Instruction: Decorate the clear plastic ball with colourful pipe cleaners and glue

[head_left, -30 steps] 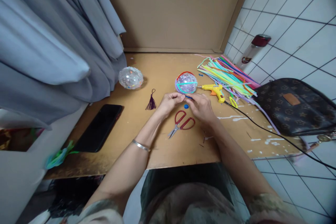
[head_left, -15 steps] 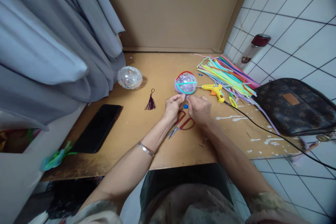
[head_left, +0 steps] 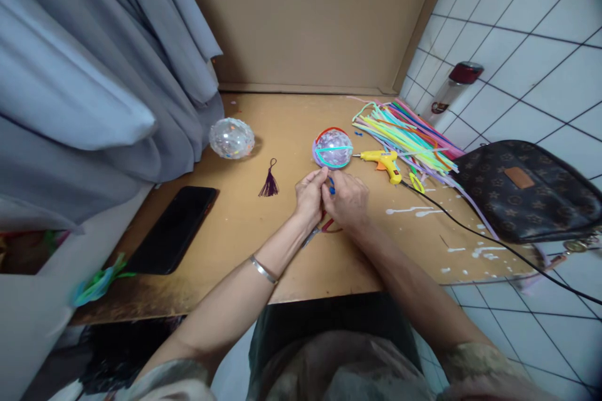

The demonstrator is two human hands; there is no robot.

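Observation:
My left hand (head_left: 309, 194) and my right hand (head_left: 348, 198) meet in front of a clear ball (head_left: 335, 150) trimmed with red, turquoise and lilac strips. Both have their fingers closed in a pinch. A small blue piece (head_left: 332, 186) shows in the gap between them; its kind is too small to make out, and the fingers partly hide it. Under my wrists lie red-handled scissors (head_left: 331, 225), mostly covered by my right hand. Left of my hands rests a dark purple tassel (head_left: 269, 183). A yellow glue gun (head_left: 382, 160) lies to the right, its nozzle close to the ball.
A second clear ball (head_left: 232, 138) sits at the back left, near a grey curtain (head_left: 141, 75). A black phone (head_left: 172, 229) lies on the left. Pipe cleaners (head_left: 409, 135), a brown patterned bag (head_left: 531, 194) and the glue gun's cable (head_left: 461, 217) occupy the right side.
My right hand has shifted slightly left and turned over closer to my left hand, covering more of the scissors. The round blue piece seen on the table between my hands is now mostly hidden.

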